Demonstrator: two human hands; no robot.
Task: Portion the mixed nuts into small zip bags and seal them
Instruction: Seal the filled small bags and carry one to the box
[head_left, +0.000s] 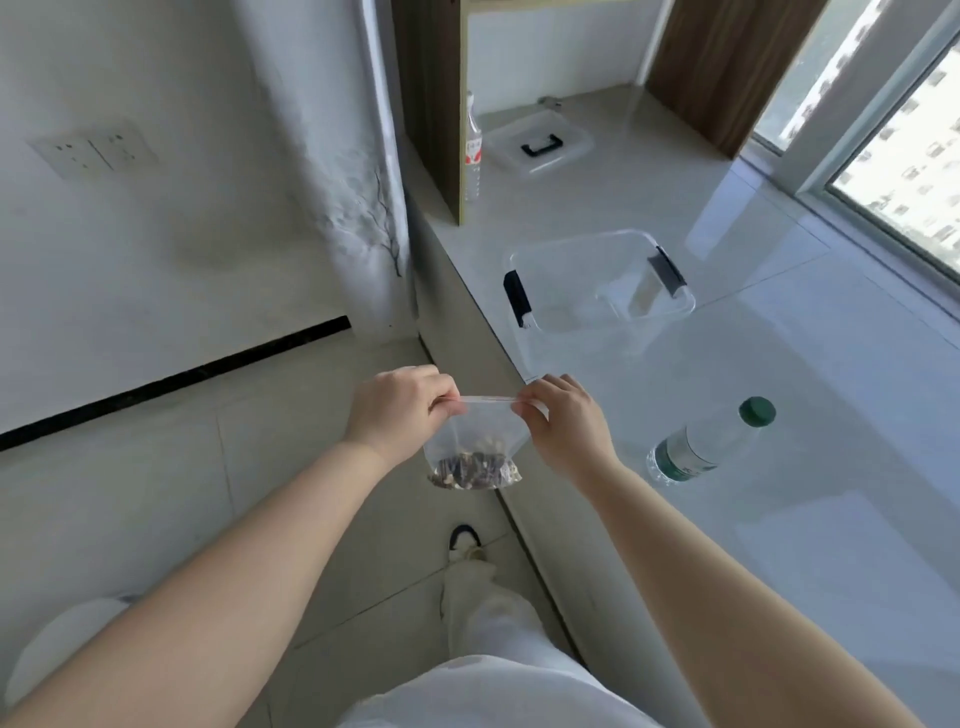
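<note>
Just below the middle of the frame, a small zip bag (474, 441) is held in the air by its top strip, off the left edge of the table (779, 389). One end of the strip is pinched by the left hand (402, 408), the other by the right hand (563, 415). Mixed nuts (475, 470) are gathered at the bag's bottom. On the table, a clear plastic box (597, 291) is seen above the hands, and a green-capped bottle (709, 441) lies to the right.
</note>
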